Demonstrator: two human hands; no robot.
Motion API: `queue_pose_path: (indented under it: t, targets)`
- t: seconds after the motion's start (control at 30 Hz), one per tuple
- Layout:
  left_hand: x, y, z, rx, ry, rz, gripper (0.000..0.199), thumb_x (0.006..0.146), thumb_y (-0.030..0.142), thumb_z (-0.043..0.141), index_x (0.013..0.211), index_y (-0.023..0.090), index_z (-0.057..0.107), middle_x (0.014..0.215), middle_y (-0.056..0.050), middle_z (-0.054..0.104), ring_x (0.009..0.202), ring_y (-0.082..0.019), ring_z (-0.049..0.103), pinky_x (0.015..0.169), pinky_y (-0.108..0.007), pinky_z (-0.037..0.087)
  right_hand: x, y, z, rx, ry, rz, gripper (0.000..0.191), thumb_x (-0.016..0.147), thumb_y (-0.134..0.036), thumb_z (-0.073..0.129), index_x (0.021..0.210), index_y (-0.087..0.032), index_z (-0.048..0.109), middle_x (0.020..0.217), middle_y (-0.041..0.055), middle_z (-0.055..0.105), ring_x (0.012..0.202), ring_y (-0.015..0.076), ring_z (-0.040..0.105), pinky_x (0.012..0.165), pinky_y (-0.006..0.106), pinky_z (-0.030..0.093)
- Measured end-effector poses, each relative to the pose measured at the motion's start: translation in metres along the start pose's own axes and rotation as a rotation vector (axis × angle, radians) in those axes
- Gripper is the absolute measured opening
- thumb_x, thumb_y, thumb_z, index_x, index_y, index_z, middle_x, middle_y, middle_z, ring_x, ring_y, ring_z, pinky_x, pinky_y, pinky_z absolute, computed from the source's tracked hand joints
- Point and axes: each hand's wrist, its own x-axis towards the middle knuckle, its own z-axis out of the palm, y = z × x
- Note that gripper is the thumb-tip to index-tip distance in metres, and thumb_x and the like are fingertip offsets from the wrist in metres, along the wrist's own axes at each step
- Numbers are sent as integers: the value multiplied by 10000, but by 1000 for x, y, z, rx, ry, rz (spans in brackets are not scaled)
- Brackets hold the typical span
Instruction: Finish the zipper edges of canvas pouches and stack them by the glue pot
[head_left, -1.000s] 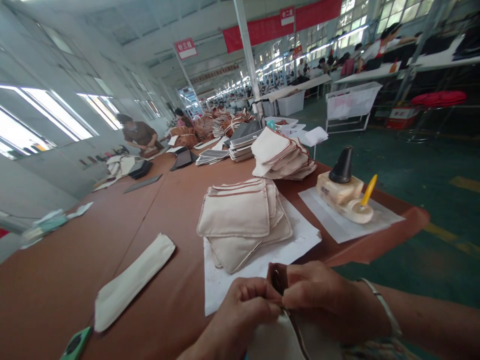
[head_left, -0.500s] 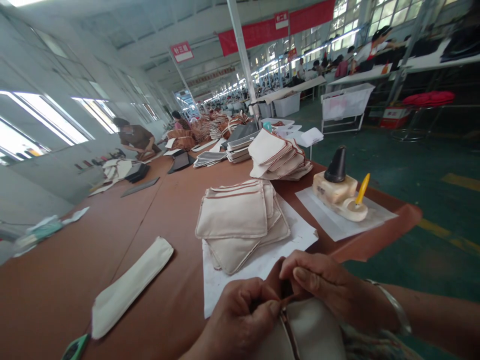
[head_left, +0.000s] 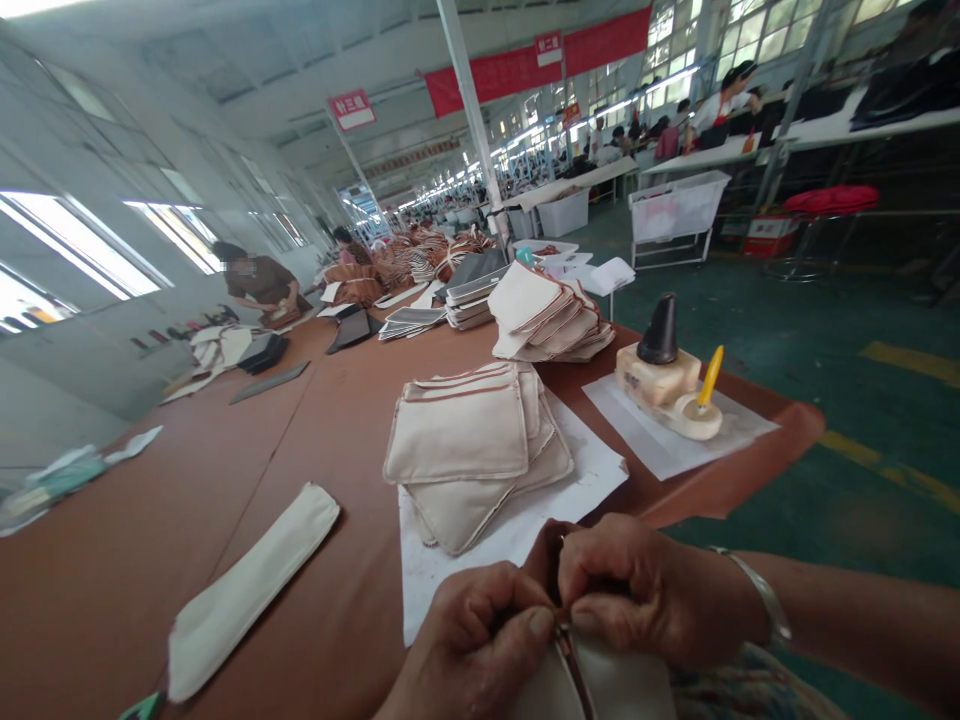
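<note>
1. A cream canvas pouch with brown edging (head_left: 619,685) sits at the near edge of the head view, held up in front of the person, its lower part cut off by the frame.
2. The left hand (head_left: 472,645) and the right hand (head_left: 645,590) are closed in a tight pinch at the pouch's top edge, fingertips (head_left: 544,622) almost meeting on the brown edging. Exactly what they grip there is too small to tell. A slim silver bangle (head_left: 757,595) circles the right wrist.
3. A tight pinch right at the edging seems best: it gives firm control, and even tension on both sides should keep the canvas from puckering.
4. Just beyond the hands, a stack of matching cream pouches (head_left: 457,440) lies on a white paper sheet (head_left: 592,480), on a long brown work table (head_left: 225,480). A narrow cream canvas strip (head_left: 251,590) lies to the left.
5. To the far right stands a pale block with a black cone (head_left: 660,335) and a yellow-handled tool (head_left: 711,375). Farther away, a co-worker (head_left: 259,280) bends over the table.
</note>
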Motion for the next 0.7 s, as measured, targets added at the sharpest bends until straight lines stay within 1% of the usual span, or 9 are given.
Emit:
queue_pose_path:
  t: [0.07,0.13,0.23,0.33,0.4,0.5,0.57,0.63,0.7]
  targets:
    - [1,-1,0,-18,-3,-9,330,855,424,614,696,135,620,611,17,483,554,-86,373,505,-197,283,-1,-2,-8,39,-55,64,167,896,-262,583,918,-104,632,938,99,639,815,165,559,728,272,445]
    - [2,-1,0,8,11,9,338,858,432,615,698,133,622,620,15,485,569,-90,388,518,-197,291,1,-6,-19,107,-119,174,273,947,-350,538,973,-99,642,966,102,626,827,162,544,734,272,438]
    - [4,0,1,61,27,36,336,864,425,612,693,136,626,632,9,502,592,-99,417,543,-200,315,9,-13,-28,65,-158,258,423,1006,-456,412,942,-106,642,873,57,584,753,133,490,665,240,402]
    - [8,1,0,101,58,31,343,861,427,617,668,144,601,630,7,503,597,-104,421,548,-205,321,19,-14,-24,-35,-194,257,448,974,-511,468,807,-117,601,770,5,496,679,106,414,586,208,350]
    - [9,0,-3,87,41,5,355,825,455,652,660,147,589,622,9,498,584,-105,413,530,-208,305,23,-10,-17,-26,-197,244,450,937,-522,537,737,-120,566,725,-17,449,634,87,370,535,193,311]
    - [8,-4,-10,-125,-42,-80,395,756,531,680,735,142,614,631,10,494,582,-112,406,527,-215,300,23,-3,-11,42,-165,191,432,910,-505,591,730,-112,574,690,-25,453,603,77,355,504,185,285]
    - [5,-7,-15,-269,-46,-143,448,801,574,592,750,131,634,640,3,484,602,-122,401,551,-225,319,20,1,-12,48,-155,189,415,906,-494,602,757,-106,599,681,-19,476,605,82,373,507,189,286]
    - [3,-9,-17,-306,20,-198,466,868,548,502,723,129,646,648,-2,483,611,-124,392,565,-229,325,17,3,-14,45,-143,213,406,904,-486,608,771,-103,619,689,-8,498,619,91,394,520,198,294]
    - [4,-11,-19,-299,21,-252,410,876,474,525,657,139,616,615,13,461,576,-111,365,539,-227,301,14,6,-16,56,-132,220,395,905,-473,612,781,-98,637,719,8,521,653,104,420,552,210,317]
